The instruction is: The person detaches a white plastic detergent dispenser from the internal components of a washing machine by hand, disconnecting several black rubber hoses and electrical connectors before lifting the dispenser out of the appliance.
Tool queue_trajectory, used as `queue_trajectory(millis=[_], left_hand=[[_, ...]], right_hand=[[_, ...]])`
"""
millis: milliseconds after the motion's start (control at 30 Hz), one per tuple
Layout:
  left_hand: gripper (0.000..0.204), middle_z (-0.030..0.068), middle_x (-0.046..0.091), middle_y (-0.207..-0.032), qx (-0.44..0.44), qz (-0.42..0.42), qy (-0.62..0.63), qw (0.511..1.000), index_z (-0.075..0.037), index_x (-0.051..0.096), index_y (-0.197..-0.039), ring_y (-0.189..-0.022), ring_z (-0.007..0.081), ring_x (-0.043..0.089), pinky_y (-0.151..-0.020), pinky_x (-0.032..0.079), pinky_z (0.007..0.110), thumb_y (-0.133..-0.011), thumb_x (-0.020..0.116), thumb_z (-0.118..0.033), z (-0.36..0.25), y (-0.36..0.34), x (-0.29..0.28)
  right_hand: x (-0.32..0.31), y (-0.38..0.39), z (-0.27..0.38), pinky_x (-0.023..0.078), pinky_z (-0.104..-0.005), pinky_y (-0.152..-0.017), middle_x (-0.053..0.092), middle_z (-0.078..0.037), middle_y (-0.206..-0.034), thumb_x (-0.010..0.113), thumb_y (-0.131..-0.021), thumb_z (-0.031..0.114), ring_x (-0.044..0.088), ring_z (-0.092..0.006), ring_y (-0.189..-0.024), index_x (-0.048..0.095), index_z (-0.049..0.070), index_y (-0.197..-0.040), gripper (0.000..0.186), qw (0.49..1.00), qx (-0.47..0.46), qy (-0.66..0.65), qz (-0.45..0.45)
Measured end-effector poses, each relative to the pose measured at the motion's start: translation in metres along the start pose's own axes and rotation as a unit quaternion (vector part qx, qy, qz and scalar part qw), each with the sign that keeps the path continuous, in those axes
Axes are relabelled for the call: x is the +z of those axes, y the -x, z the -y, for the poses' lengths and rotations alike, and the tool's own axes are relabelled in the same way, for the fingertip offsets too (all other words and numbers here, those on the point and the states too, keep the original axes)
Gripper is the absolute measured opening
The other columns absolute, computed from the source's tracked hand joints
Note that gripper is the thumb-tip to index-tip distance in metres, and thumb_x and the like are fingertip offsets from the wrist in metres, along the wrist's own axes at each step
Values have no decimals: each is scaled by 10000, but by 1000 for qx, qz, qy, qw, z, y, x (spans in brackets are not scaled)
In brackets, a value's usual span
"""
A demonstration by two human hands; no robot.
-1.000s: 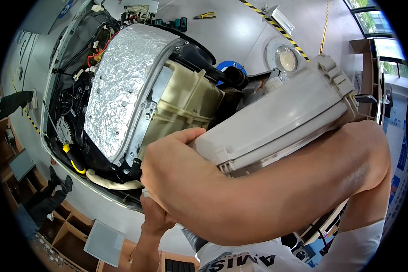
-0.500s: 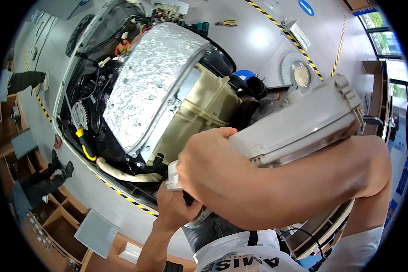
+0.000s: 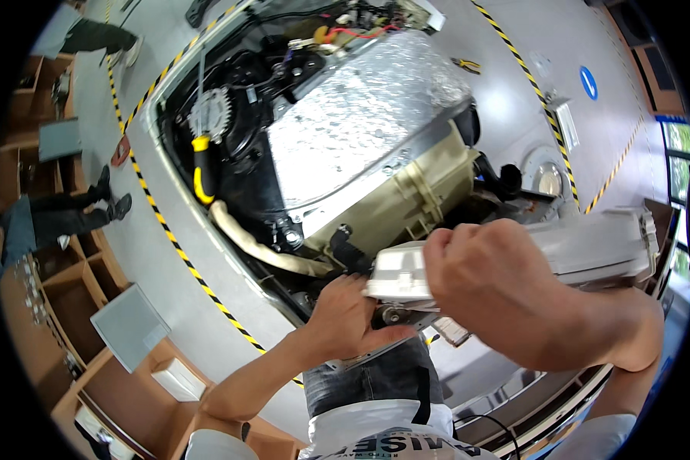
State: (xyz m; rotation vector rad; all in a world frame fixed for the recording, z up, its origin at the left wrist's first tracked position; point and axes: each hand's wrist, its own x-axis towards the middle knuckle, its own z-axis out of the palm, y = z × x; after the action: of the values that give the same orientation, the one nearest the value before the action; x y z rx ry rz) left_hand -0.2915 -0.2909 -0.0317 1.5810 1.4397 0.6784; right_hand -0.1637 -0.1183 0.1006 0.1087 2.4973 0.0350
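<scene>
A long light-grey plastic housing (image 3: 400, 272), like a washing machine's detergent drawer box, lies across the near right side of an opened washing machine. My right hand (image 3: 491, 287) is closed over it from above, near its left end. My left hand (image 3: 345, 318) is at that end, beside the black hose (image 3: 349, 249); its fingers curl out of sight and its thumb points right below a metal bracket (image 3: 395, 314). What it grips is hidden. Beyond are the machine's cream tub (image 3: 395, 203) and silver foil-covered drum top (image 3: 360, 107).
A yellow-and-black screwdriver (image 3: 202, 169) rests inside the machine by a toothed wheel (image 3: 212, 115). Yellow-handled pliers (image 3: 466, 66) lie on the floor beyond. Wooden compartment shelves (image 3: 69, 295) and people's legs (image 3: 77, 203) are at the left. Striped tape (image 3: 169, 238) marks the floor.
The view has swung, shifting the machine rightward in it. The grey housing lies flatter, and more of its left end shows beyond my right hand. My left thumb now stretches rightward.
</scene>
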Motion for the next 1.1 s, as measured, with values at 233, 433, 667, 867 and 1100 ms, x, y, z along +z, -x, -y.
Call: queue_trajectory(millis=[233,433,667,867,1100], left_hand=[[279,172,572,-830,50,-62,6,997,26,588,-986,-727,353,579,-644,465,441,-902,689,-220,14,10,-1],[297,150,584,-759,51,-82,42,994,-1,553,-875,-703,330,591,-646,483,411,-936,660,-272,17,11,-2],[296,144,620,-740,25,-91,32,995,-17,564,-882,-703,338,630,-635,510,419,-957,630,-296,25,5,4],[319,154,629,-685,11,6,39,999,-13,627,-1031,-632,355,632,-556,498,441,-1003,556,-323,31,3,-3],[418,197,632,-662,10,90,82,992,5,598,-929,-642,405,634,-586,498,482,-1039,473,-378,33,0,-14]], right_hand=[[-11,-7,-11,427,-343,-562,570,-36,-692,784,-755,473,620,-198,-651,579,18,-856,509,995,-25,-93,15],[-20,-16,-13,441,-318,-545,585,-31,-666,826,-717,447,626,-182,-636,582,25,-836,501,994,-3,-98,38],[-22,-26,-19,459,-334,-560,612,-48,-678,835,-701,451,653,-210,-655,585,38,-850,506,997,-4,-80,14],[-19,-27,-21,474,-343,-570,624,-61,-694,833,-702,449,671,-227,-672,589,32,-880,515,994,3,-109,18],[-12,-22,-21,468,-321,-548,616,-61,-692,817,-708,451,660,-218,-656,599,5,-896,531,994,-14,-107,-2]])
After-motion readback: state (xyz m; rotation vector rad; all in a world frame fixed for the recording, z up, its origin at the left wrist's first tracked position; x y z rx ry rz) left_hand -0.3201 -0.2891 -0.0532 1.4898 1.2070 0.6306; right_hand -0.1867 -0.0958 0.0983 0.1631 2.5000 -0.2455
